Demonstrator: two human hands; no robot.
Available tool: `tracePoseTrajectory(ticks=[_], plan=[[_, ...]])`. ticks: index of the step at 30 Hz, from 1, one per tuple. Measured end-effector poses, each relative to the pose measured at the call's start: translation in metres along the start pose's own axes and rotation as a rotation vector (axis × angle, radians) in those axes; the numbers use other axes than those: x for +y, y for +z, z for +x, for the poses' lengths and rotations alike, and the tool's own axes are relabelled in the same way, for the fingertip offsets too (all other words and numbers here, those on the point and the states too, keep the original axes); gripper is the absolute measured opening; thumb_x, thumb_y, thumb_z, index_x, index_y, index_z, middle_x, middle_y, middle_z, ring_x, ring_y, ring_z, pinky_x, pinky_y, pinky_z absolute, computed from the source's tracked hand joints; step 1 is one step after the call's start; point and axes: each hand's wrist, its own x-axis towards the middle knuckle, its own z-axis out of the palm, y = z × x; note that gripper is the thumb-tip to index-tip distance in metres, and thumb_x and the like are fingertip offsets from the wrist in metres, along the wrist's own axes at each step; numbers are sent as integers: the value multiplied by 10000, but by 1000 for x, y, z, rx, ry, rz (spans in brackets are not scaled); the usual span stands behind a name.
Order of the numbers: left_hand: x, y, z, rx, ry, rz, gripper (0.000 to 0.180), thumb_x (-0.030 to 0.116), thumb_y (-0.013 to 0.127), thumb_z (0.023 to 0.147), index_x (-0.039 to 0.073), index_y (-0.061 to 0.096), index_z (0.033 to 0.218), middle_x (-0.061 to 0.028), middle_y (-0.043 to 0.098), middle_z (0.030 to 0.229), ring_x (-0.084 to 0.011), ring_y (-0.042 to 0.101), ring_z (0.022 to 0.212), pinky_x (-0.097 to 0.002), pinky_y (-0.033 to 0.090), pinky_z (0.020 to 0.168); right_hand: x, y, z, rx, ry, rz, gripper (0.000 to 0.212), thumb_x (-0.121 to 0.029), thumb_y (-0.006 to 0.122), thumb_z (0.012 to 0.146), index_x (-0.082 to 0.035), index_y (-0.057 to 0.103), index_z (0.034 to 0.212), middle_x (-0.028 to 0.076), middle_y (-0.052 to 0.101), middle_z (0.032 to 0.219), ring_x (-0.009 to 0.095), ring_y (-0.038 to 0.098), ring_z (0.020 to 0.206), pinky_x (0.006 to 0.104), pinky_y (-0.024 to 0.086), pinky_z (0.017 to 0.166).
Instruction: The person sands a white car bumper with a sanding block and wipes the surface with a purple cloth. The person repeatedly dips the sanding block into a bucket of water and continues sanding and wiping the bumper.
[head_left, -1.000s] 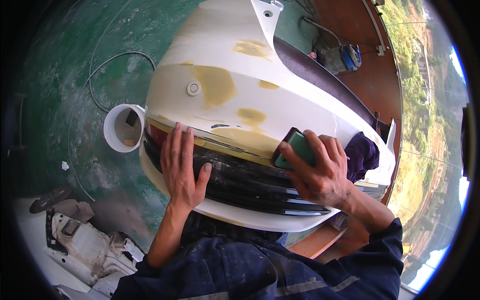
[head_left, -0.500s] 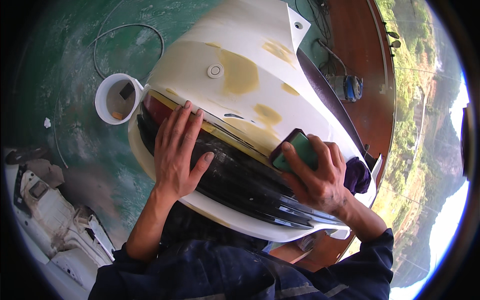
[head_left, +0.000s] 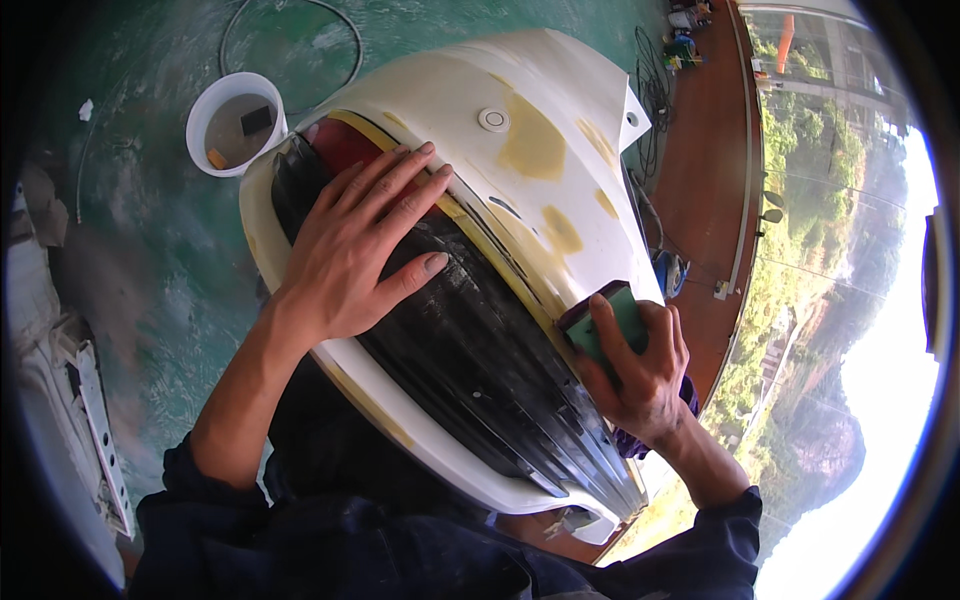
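A white car bumper (head_left: 600,240) with yellowish filler patches (head_left: 530,145) lies before me, its ribbed black panel (head_left: 450,330) on my side. My left hand (head_left: 350,250) rests on it with fingers stretched out, the fingertips reaching over the yellow-edged seam beside a red reflector (head_left: 345,145). In my right hand (head_left: 645,375) is a green sanding block (head_left: 628,318) with a dark purple edge. It presses on the white surface by the seam, toward the bumper's right end. A dark purple cloth (head_left: 632,443) shows partly below my right hand.
Beyond the bumper's left end stands a white bucket (head_left: 192,125) of murky water with a dark block and an orange piece. A grey hose (head_left: 358,40) curls behind it. Cables (head_left: 650,100) and a blue machine (head_left: 672,270) are at right. White car parts (head_left: 95,430) lie at left.
The view has turned, so the bumper now runs more steeply down to the right. My left hand stays flat on it, and my right hand still grips the block near the seam.
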Motion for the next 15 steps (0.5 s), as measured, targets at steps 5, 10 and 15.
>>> tracePoseTrajectory(ticks=[5,10,15], plan=[[-1,5,-4,19,-27,16,718,514,552,1108,92,490,1686,-150,440,1752,-383,402,1619,-536,276,1324,-6,7,44,5,-49,35,619,-248,906,834,-73,751,1407,189,570,1058,333,587,873,439,539,698],[-1,4,-8,42,-44,6,709,532,545,1111,122,494,1688,-128,442,1752,-378,409,1610,-530,288,1319,-3,0,10,4,-46,33,604,-243,900,842,-74,751,1402,179,572,1043,329,592,878,448,551,711],[-2,9,-5,54,-44,31,706,522,560,1113,124,482,1691,-128,446,1747,-383,413,1600,-535,301,1310,-10,10,54,14,-42,6,570,-270,884,876,-74,742,1392,171,546,1016,324,590,883,453,546,729]])
